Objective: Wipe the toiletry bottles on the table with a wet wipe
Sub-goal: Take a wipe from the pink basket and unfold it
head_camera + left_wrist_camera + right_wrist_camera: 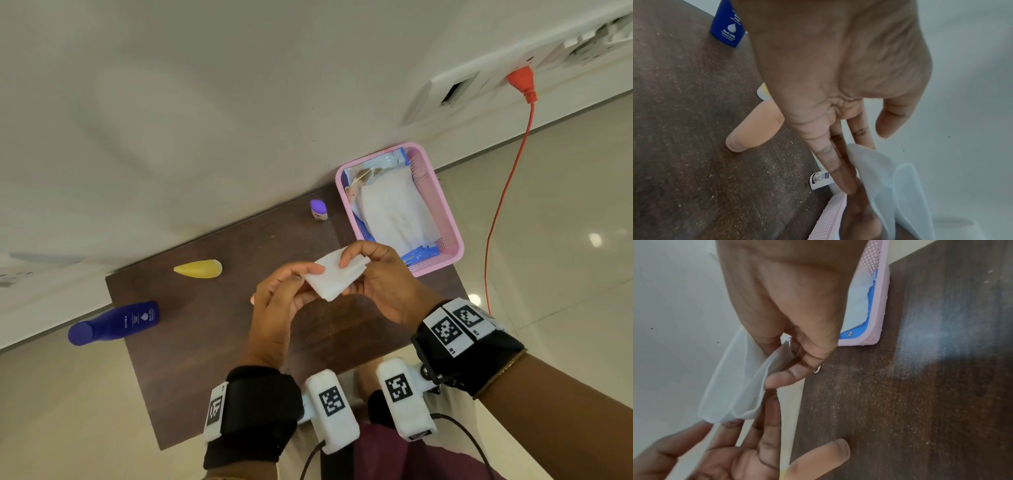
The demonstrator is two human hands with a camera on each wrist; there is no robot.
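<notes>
A small dark wooden table (212,335) stands hard against a pale wall, with shiny light floor tiles around it. Going left to right: a dark blue lotion bottle (114,323) stands at the table's left edge, then a yellow bottle (199,269) a little farther in, and a small purple-capped bottle (318,209) near the wall, all three upright and well apart, none of them touched by a hand; I'd say they are spaced out so each can be picked up and wiped in turn. Over the middle of the table the left hand (277,305) has its fingers fairly straight, thumb and fingertips lightly pinching the near-left edge of a folded white wet wipe (337,274). The right hand (380,284) pinches the wipe's far edge between thumb and curled fingers, seemingly opening or refolding it into a pad. At the right sits a pink basket (442,205) holding the opened wipe packet (387,202), handy for the right hand. The bottles all lie left of and beyond the hands.
</notes>
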